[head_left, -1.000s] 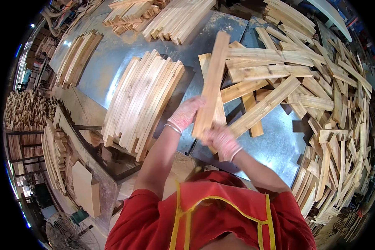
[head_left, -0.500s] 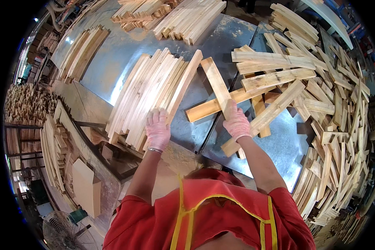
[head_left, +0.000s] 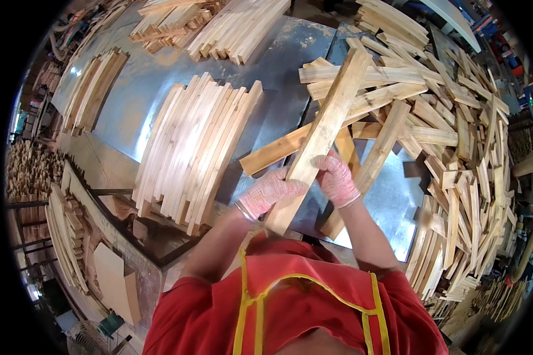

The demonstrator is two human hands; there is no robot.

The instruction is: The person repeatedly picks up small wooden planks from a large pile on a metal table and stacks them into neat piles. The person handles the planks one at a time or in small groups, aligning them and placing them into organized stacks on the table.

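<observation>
A long, flat wooden slat (head_left: 324, 133), pale yellow with straight grain and squared ends, is held up over the grey metal bench (head_left: 278, 65), slanting from its near end by the person's chest up and away to the right. The left hand (head_left: 267, 192), in a pink knit glove, is clenched around the slat's lower part; the right hand (head_left: 336, 179) (gloved the same) grips its right edge just beside the left. Under the slat lies a loose heap of similar slats (head_left: 450, 136), and to the left sits a neat stack of slats (head_left: 195, 145) laid side by side.
</observation>
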